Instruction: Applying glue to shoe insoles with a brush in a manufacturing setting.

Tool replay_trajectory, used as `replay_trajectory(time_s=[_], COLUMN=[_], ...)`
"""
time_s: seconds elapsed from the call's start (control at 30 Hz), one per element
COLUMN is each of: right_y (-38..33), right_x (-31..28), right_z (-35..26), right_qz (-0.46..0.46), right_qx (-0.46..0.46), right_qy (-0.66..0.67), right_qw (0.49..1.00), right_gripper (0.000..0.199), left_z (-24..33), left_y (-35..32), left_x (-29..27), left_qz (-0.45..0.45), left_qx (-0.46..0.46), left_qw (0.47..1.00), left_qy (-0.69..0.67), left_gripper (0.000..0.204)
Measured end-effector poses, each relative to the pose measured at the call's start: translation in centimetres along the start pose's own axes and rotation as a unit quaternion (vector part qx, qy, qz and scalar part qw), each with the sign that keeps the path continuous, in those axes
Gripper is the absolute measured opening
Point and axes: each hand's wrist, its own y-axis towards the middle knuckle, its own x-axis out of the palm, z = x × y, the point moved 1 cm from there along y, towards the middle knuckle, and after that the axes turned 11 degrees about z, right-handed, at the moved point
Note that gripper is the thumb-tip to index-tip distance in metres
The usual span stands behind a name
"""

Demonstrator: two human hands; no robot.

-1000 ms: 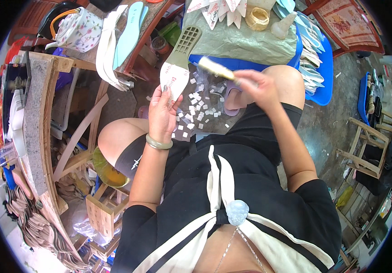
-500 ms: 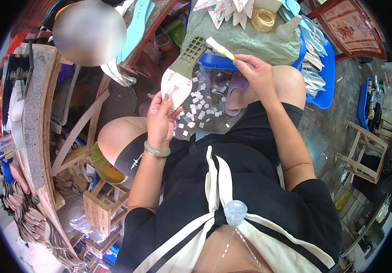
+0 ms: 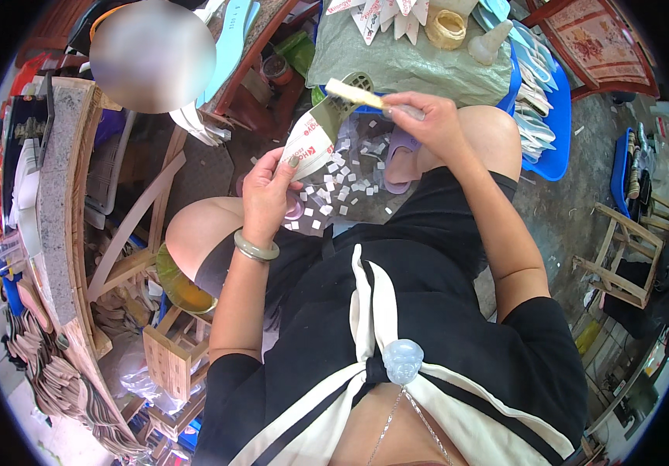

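My left hand (image 3: 268,194), with a pale green bangle on its wrist, grips a white shoe insole (image 3: 315,140) with red print by its lower end. My right hand (image 3: 428,124) holds a small brush with pale bristles (image 3: 354,92) over the insole's upper, grey perforated end. Both hands are raised above my knees. Several small white paper squares (image 3: 338,186) lie scattered on the floor below the insole.
Ahead is a low table under a grey cloth (image 3: 404,58) with a tape roll (image 3: 447,27) and white insoles. Blue trays with insoles (image 3: 544,101) stand on the right. A wooden bench (image 3: 59,202) runs along the left. A small wooden stool (image 3: 618,256) stands right.
Both hands have lifted away from my lap; the brush has moved up toward the insole's tip. A person's head has come into view at upper left.
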Motion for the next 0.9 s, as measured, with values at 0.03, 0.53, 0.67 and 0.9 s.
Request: replay_trajectory(time_s=[0.03, 0.53, 0.67, 0.9], right_y=[-0.5, -1.4, 0.7, 0.4], right_x=[0.4, 0.5, -1.1, -1.5], right_z=[-0.3, -2.1, 1.1, 2.9], right_qz=[0.000, -0.016, 0.023, -0.053], right_qx=[0.000, 0.082, 0.075, 0.176], right_qy=[0.001, -0.011, -0.051, 0.087], right_qw=[1.000, 0.996, 0.996, 0.979], right_gripper=[0.019, 0.021, 0.025, 0.022], left_z=[-0.2, -0.7, -1.0, -2.2], left_y=[0.1, -1.5, -1.9, -1.2], left_x=[0.2, -0.1, -1.1, -2.7], left_qz=[0.007, 0.083, 0.081, 0.083], left_qx=[0.011, 0.286, 0.349, 0.235], left_qw=[1.000, 0.919, 0.899, 0.956], left_qy=[0.006, 0.260, 0.253, 0.156], left_gripper=[0.026, 0.013, 0.011, 0.014])
